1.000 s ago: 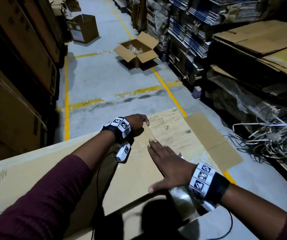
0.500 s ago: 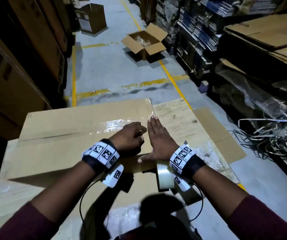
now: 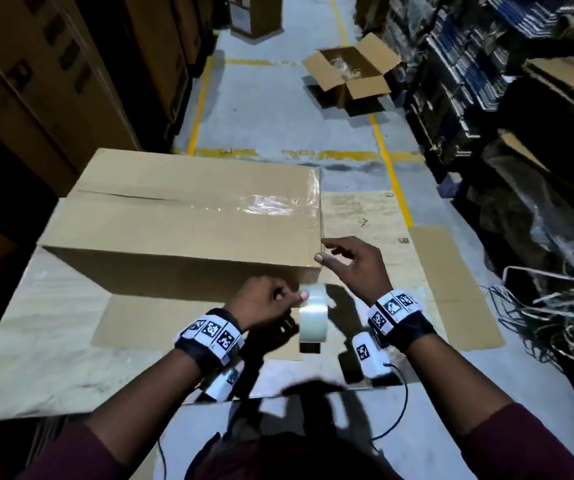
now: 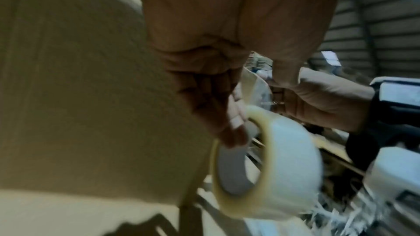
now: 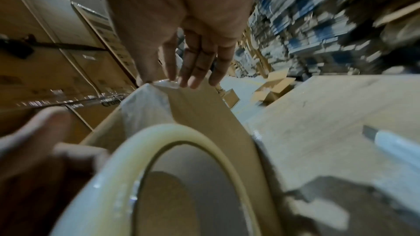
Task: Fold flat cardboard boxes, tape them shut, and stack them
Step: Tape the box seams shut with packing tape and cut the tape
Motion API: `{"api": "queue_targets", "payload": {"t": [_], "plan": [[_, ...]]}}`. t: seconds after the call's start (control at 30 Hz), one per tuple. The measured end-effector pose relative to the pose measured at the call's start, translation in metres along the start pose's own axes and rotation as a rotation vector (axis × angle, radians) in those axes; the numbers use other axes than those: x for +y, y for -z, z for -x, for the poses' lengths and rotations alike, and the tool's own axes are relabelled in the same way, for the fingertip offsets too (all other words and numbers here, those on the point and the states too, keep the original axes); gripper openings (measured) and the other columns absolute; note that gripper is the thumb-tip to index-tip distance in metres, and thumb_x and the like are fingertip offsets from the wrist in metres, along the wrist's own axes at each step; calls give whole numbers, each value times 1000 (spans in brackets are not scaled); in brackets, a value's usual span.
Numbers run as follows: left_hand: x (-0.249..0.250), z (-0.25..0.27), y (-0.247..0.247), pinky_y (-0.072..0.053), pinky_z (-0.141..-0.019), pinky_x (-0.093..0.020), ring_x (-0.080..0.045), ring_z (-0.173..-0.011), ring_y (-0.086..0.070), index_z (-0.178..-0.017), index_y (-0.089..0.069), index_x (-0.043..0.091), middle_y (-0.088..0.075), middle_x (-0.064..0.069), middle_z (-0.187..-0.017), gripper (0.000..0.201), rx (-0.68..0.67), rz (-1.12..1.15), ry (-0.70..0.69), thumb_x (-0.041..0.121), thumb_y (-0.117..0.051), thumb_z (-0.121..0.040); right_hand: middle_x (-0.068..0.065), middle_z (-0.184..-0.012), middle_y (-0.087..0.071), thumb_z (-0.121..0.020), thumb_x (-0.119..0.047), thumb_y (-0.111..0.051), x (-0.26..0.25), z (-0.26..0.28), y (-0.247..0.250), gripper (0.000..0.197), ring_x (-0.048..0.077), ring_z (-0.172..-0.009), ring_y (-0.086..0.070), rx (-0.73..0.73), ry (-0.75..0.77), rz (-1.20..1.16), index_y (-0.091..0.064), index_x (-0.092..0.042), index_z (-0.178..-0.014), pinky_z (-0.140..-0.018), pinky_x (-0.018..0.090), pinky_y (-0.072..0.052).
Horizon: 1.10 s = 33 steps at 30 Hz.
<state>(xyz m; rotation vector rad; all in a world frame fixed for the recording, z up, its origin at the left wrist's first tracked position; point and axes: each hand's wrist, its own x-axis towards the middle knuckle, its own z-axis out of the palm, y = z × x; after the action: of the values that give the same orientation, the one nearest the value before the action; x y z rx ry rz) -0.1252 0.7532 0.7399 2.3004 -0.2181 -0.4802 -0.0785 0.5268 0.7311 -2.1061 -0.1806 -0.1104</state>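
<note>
A large brown cardboard box (image 3: 192,223) stands on flat cardboard, its top seam covered by clear tape (image 3: 271,204). My left hand (image 3: 268,299) is just in front of the box's near side and grips the rim of a clear tape roll (image 3: 313,315), fingers hooked into its core (image 4: 236,126). My right hand (image 3: 347,261) is at the box's near right corner. Its straight fingertips (image 5: 193,82) touch the taped edge (image 5: 163,83) of the box there. A strip of tape seems to run from the roll (image 5: 118,168) up to that corner.
Flat cardboard sheets (image 3: 375,216) lie on the grey floor under and right of the box. An open small box (image 3: 351,74) sits further down the aisle. Stacked cartons (image 3: 36,81) line the left, bundled stock (image 3: 469,64) the right. Loose white strapping (image 3: 555,323) tangles at right.
Both hands have come off the box top. The left hand now holds the tape roll below the near edge, and the right hand has moved to the near right corner.
</note>
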Motion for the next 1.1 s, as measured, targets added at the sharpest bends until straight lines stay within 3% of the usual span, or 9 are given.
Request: {"api": "queue_targets", "payload": {"t": [0.17, 0.3, 0.4, 0.57, 0.7, 0.8, 0.93, 1.0, 1.1], "plan": [[16, -3, -66, -50, -80, -32, -13, -87, -62, -102, -56, 17, -65, 2, -94, 52, 132, 475, 364, 58, -77, -77, -8, -71, -72, -79, -28, -86, -1, -2, -4, 16, -4, -65, -64, -36, -146, -101, -73, -21, -75, -62, 9, -45], [30, -6, -96, -57, -77, -31, -23, -90, -69, -120, -56, 3, -68, -18, -115, 45, 359, 884, 456, 30, -74, -89, -13, -70, -69, -91, -33, -74, 6, 5, -2, 18, -11, -65, -61, -85, -38, 14, -77, -20, -78, -61, 5, -38], [39, -11, -99, -58, -78, -29, -20, -90, -68, -122, -50, 14, -64, -11, -119, 43, 461, 879, 464, 28, -74, -90, -11, -87, -76, -95, -35, -69, 19, 12, 9, 20, -9, -81, -66, -217, -40, 24, -81, -18, -94, -69, 4, -41], [48, -14, -97, -44, -42, -13, -2, -44, -61, -118, -50, 4, -62, -6, -92, 35, 520, 876, 443, 13, -71, -92, -9, -95, -77, -94, -30, -72, 54, 30, 29, 18, -2, -87, -67, -271, -127, 48, -81, -17, -101, -72, -1, -40], [53, -5, -100, -45, -41, -14, 0, -44, -60, -113, -57, 0, -68, 7, -64, 19, 464, 930, 355, 6, -63, -96, 5, -81, -72, -93, -24, -72, 105, 29, 41, 17, 15, -75, -67, -252, -383, 310, -74, -10, -84, -63, 19, -43], [57, 0, -92, -51, -44, -23, -13, -49, -64, -107, -61, 2, -69, -10, -71, 11, 315, 1089, 366, 2, -60, -96, 16, -92, -67, -93, -29, -71, 139, 27, 42, 28, 33, -89, -66, -316, -580, 537, -58, -5, -87, -68, 30, -41], [48, -2, -83, -51, -45, -24, -18, -53, -67, -103, -65, 2, -72, -10, -71, 9, 213, 1109, 415, 4, -62, -94, 18, -92, -65, -92, -34, -73, 158, 32, 22, 49, 32, -78, -64, -338, -650, 559, -57, 4, -117, -57, 31, -45], [44, -3, -82, -51, -50, -22, -18, -62, -69, -101, -69, 6, -74, -6, -75, 10, 221, 1058, 413, 11, -67, -93, 16, -89, -64, -88, -30, -75, 166, 41, 10, 49, 30, -73, -65, -324, -719, 580, -56, 7, -112, -58, 34, -54], [43, -2, -82, -50, -49, -20, -16, -59, -68, -99, -69, 4, -73, -5, -70, 13, 260, 1039, 416, 16, -68, -94, 13, -76, -58, -91, -14, -66, 169, 52, 3, 21, 26, -59, -56, -344, -753, 451, -50, -1, -96, -49, 27, -42]]}}
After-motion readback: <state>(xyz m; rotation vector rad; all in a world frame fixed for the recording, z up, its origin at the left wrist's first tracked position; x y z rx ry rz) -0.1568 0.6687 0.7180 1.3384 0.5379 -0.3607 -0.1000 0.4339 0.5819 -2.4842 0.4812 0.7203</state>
